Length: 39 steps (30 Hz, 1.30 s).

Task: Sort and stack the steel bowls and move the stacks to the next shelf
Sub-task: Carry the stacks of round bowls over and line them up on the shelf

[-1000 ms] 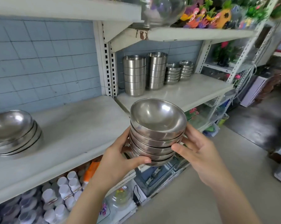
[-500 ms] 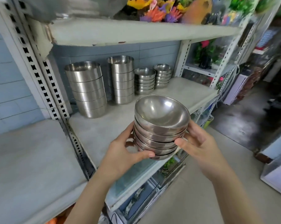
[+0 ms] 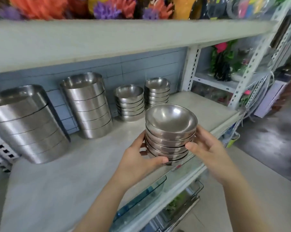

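A stack of round steel bowls (image 3: 170,131) is held between both hands above the front part of the white shelf (image 3: 61,181). My left hand (image 3: 138,163) grips its lower left side, and my right hand (image 3: 206,151) grips its right side. Along the back of the same shelf stand two tall stacks of straight-sided steel bowls (image 3: 29,124) (image 3: 89,104). Right of them are two low stacks of small round bowls (image 3: 130,102) (image 3: 158,92).
An upper shelf board (image 3: 108,41) hangs close overhead with artificial flowers (image 3: 106,7) on it. White perforated posts (image 3: 190,69) frame the bay. Blue plastic trays (image 3: 141,200) sit on the level below. Tiled floor (image 3: 266,148) lies to the right.
The view has swung right from the left bay to this one. Both hands have carried the bowl stack along and brought it closer to the shelf with the other stacks.
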Available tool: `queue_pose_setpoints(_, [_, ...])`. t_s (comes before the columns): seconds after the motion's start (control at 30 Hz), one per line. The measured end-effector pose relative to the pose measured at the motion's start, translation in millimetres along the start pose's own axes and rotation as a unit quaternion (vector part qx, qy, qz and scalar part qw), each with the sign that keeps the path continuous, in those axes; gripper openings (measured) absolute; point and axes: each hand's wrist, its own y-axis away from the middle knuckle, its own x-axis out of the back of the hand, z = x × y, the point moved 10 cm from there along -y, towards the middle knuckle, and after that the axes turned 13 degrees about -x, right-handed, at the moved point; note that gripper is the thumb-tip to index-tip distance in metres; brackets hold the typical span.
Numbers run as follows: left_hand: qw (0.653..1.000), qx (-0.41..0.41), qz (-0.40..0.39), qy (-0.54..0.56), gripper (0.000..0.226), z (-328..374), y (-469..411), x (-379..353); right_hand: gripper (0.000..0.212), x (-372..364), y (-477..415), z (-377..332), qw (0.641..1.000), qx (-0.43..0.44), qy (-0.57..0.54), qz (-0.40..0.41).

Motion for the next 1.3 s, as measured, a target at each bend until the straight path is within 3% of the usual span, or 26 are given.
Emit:
queue_pose_setpoints(0.47, [0.990, 0.078, 0.103, -0.049, 0.097, -63, -159, -129, 0.062, 155, -182, 46, 0.989, -0.070, 0.028, -0.130])
queue_pose_setpoints(0.87, [0.983, 0.106, 0.131, -0.069, 0.079, -93, -243, -156, 0.072, 201, -275, 54, 0.985, -0.033, 0.047, -0.162])
queue_pose_setpoints(1.17, [0.976, 0.111, 0.181, -0.057, 0.061, -125, -312, -152, 0.066, 205, -365, 61, 0.983, -0.001, 0.083, -0.163])
queue_pose_setpoints(1.3, [0.972, 0.124, 0.183, -0.084, 0.071, -134, -330, -146, 0.066, 202, -389, 66, 0.979, -0.005, 0.091, -0.181])
